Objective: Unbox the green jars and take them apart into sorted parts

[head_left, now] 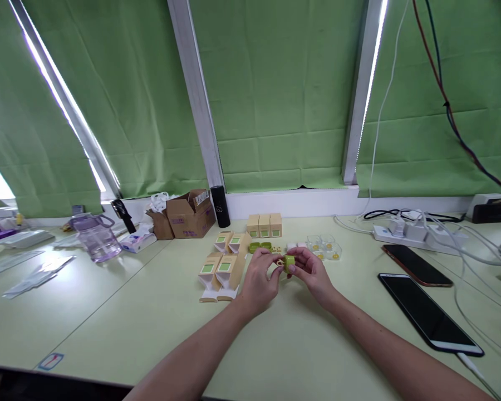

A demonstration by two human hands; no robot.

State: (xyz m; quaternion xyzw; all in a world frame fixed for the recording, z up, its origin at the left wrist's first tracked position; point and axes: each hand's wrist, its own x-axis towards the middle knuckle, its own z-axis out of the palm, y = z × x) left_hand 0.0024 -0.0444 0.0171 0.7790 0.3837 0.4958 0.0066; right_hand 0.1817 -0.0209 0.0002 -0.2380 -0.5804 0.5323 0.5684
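My right hand (315,274) pinches a small green cup-shaped part (289,260) between thumb and fingers. Close against its left side, my left hand (260,279) is closed at the fingertips on a small yellowish ring-like piece (280,262). Just behind the hands lie more green parts (260,246), a few small yellow pieces (276,250) and two whitish pieces (296,245). Several clear plastic cups (333,252) with yellow bits in them stand beyond my right hand. Left of my left hand are open cardboard boxes (224,264) with green labels, their flaps spread.
Closed small boxes (264,225) stand at the back, with a black cylinder (220,206) and a brown carton (191,214) further left. A purple bottle (96,236) is at the left. Two phones (430,312), a power strip (417,238) and loose cables lie at the right.
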